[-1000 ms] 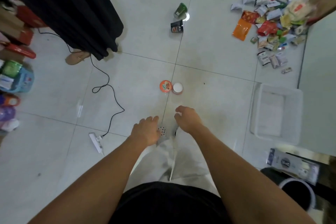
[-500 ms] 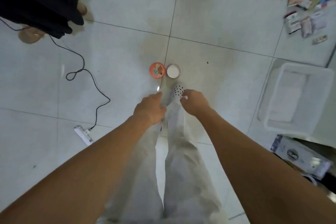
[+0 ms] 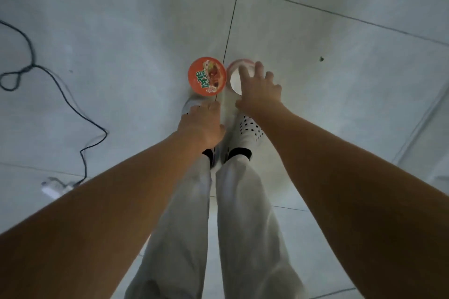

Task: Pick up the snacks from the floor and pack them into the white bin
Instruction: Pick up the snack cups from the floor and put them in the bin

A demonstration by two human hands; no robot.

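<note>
two round snack cups stand side by side on the pale tiled floor (image 3: 121, 31), just ahead of the person's white perforated shoes (image 3: 247, 128). the left one is a round cup with an orange printed lid (image 3: 207, 76); the right one is a round cup with a plain white top and a reddish rim (image 3: 237, 75). they sit touching or nearly so, on either side of a dark grout line.

the right hand (image 3: 260, 91) is over the white-topped cup with its fingers spread wide, the fingertips across the lid and far rim — reaching to take it, but nothing shows the fingers closed around the wall, so it reads as a hand about to grasp, not one holding. the left hand (image 3: 202, 126) hangs lower, just short of the orange-lidded cup, fingers loosely curled down and carrying nothing; whether it touches the cup's near edge cannot be told.

a thin black cable (image 3: 60, 90) loops across the floor at the left, ending near a white plug block (image 3: 52, 188), well apart from the cups.

as for progress, both cups are on the floor and neither is lifted. the white bin cannot be picked out with any certainty — only a pale edge at the far right — so nothing can be said of what is packed. my judgement: this is the start of one pick, with lifting, carrying and placing all left to do.
</note>
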